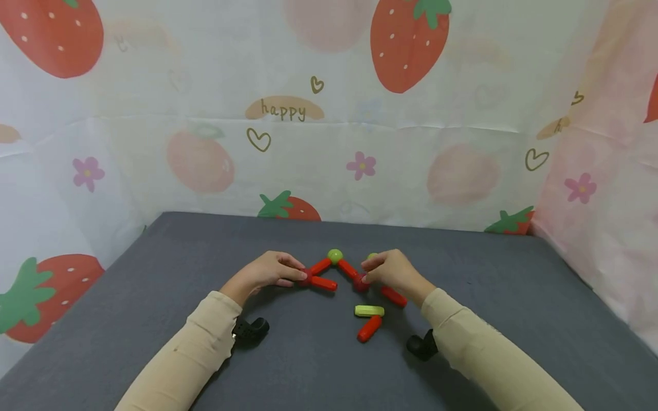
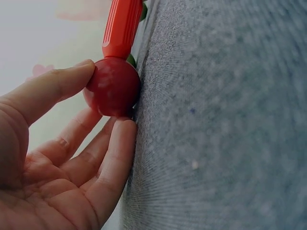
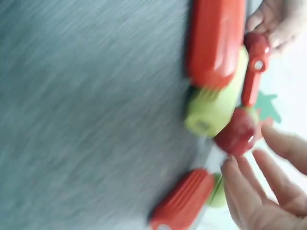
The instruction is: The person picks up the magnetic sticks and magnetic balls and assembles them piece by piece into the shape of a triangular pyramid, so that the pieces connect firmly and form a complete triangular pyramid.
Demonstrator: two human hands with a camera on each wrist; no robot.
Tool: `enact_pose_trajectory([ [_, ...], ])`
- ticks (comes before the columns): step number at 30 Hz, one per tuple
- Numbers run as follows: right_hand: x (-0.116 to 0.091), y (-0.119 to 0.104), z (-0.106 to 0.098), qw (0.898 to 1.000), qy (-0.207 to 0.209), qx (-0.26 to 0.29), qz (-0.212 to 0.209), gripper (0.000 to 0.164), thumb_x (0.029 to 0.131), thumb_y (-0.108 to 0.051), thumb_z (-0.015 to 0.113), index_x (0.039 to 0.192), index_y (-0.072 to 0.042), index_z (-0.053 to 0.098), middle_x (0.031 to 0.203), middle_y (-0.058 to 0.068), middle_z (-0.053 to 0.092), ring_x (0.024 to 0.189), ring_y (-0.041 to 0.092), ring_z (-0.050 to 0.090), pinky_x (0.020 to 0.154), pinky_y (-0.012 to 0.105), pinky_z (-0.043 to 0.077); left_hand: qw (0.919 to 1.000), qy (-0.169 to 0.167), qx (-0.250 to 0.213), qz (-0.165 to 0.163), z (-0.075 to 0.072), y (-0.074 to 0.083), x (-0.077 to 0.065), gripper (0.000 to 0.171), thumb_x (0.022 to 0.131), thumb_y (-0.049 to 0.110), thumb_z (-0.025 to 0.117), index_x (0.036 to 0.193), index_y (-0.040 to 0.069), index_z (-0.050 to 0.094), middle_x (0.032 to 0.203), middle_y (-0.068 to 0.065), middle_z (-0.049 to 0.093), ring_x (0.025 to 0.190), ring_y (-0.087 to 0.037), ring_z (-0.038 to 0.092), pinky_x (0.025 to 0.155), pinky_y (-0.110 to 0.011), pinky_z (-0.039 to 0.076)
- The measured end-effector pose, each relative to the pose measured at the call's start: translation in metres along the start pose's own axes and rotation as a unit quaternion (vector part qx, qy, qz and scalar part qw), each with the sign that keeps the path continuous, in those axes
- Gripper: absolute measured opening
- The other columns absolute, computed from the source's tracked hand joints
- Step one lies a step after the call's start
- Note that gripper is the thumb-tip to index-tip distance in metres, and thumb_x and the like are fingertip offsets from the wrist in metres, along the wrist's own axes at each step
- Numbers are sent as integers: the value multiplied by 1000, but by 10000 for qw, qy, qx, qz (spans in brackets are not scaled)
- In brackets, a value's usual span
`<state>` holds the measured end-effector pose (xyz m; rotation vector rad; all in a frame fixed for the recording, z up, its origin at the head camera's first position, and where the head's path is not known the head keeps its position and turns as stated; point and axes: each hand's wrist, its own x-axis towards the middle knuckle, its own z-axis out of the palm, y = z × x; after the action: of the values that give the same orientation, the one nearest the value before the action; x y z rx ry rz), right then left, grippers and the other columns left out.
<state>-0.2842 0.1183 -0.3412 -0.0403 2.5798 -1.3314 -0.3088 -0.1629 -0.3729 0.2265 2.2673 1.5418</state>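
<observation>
My left hand (image 1: 275, 268) pinches a red ball (image 2: 112, 86) between thumb and fingertips, close over the table. Two red rods leave that ball: one red rod (image 1: 321, 266) runs up to a green ball (image 1: 335, 256), the other red rod (image 1: 324, 283) points right with its end free. From the green ball a third red rod (image 1: 348, 269) slopes down to a second red ball (image 1: 361, 283). At this ball is my right hand (image 1: 393, 273), its fingertips touching the lower side and its thumb held apart in the right wrist view (image 3: 268, 201).
A loose yellow-green rod (image 1: 368, 310) and a red rod (image 1: 369, 329) lie nearer to me. Beneath the right hand is another red rod (image 1: 394, 296), and behind it a partly hidden green ball (image 1: 372, 256). Printed cloth (image 1: 390, 200) rises behind the grey table (image 1: 308, 365).
</observation>
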Motion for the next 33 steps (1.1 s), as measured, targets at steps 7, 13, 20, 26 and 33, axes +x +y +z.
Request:
enact_pose_trajectory([
  [7,1,5,1,9995,-188,110,217,30,86,-5,76,116,-3,74,140,19,57,116,26,64,89,33,59,10000,29,69,18,6,3,-1,31,89,14,75,114,-1,68,117,-14,67,94,-14,69,90,-33,60],
  [13,3,5,6,9993,-191,142,287,28,85,-6,78,113,-4,76,135,17,62,103,19,68,86,32,60,10000,68,34,-12,11,6,-2,27,87,13,77,108,-1,69,117,-14,65,93,-15,69,90,-34,60],
  [20,5,7,8,9991,-141,193,337,27,84,-6,79,110,-5,76,129,15,66,94,14,70,83,31,61,9998,155,50,-76,13,8,-2,24,86,13,78,104,0,70,115,-14,65,92,-15,69,89,-34,60],
  [26,4,7,9,9990,-166,275,305,27,83,-7,80,109,-3,77,125,15,68,91,14,70,84,31,61,9998,154,80,-87,15,9,-3,22,85,13,79,100,1,69,116,-14,64,89,-16,70,86,-33,61],
  [33,3,7,10,9987,-184,336,332,26,84,-6,78,110,-4,76,124,14,68,91,14,70,84,32,61,9997,153,153,-134,17,10,-3,20,84,14,79,97,2,69,115,-14,65,88,-17,70,85,-33,61],
])
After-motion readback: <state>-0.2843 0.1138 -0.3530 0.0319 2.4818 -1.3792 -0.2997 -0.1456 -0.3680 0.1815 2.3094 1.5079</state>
